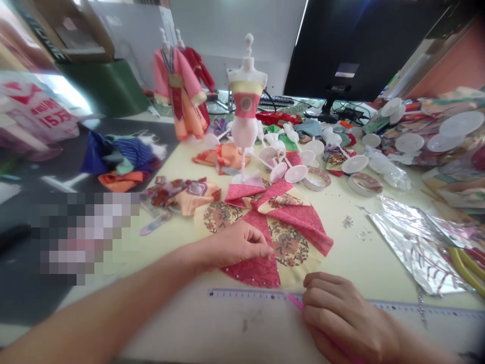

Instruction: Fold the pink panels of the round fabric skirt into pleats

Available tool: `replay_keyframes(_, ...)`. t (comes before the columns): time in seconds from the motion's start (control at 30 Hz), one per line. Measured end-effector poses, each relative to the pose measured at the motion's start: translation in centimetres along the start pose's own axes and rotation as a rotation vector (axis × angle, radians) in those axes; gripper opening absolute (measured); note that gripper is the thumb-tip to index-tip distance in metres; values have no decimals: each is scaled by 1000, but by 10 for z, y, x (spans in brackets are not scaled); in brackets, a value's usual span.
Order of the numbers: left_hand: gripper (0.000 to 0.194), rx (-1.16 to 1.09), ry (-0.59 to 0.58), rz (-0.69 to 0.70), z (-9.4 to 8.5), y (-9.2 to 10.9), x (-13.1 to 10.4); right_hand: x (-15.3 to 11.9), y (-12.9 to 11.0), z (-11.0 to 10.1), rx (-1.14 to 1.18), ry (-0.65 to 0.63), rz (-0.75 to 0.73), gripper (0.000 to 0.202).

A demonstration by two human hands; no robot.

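Observation:
A small doll-size skirt in red and cream floral panels lies spread on the table, with tiny bead-like dots along its front red hem. Over its middle hovers my left hand, thumb and forefinger pinched together; whatever is between them is too small to make out. My right hand is closed around a thin pink pen-like stick, its tip pointing up and left by the skirt's front edge. A clear ruler runs along the table just in front of the skirt, passing behind my right hand.
Behind the skirt stands a white mini mannequin in a red-and-cream band. Dressed figures, fabric scraps, tape rolls and white stands surround it. On the right lie small beads, foil sheeting and yellow-handled scissors.

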State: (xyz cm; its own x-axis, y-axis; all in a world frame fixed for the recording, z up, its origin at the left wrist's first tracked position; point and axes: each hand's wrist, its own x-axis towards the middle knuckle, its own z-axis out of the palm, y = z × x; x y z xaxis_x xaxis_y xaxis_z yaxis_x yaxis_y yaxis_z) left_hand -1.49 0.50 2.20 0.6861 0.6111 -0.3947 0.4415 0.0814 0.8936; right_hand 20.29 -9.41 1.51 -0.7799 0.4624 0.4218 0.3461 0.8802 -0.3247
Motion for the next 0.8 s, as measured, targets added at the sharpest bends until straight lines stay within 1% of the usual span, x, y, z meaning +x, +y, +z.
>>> replay_keyframes(0.13,21,81,-6,6,2,0,0,-3,1,3,-2,4,20,18)
replay_keyframes(0.3,19,99,-52,22,4,1,-1,-3,2,4,-7,7,31,19)
replay_keyframes(0.57,16,148,-36,81,6,3,-2,0,2,4,5,14,36,21)
replay_keyframes(0.8,14,217,-45,139,8,5,-4,-3,1,5,5,-19,55,21)
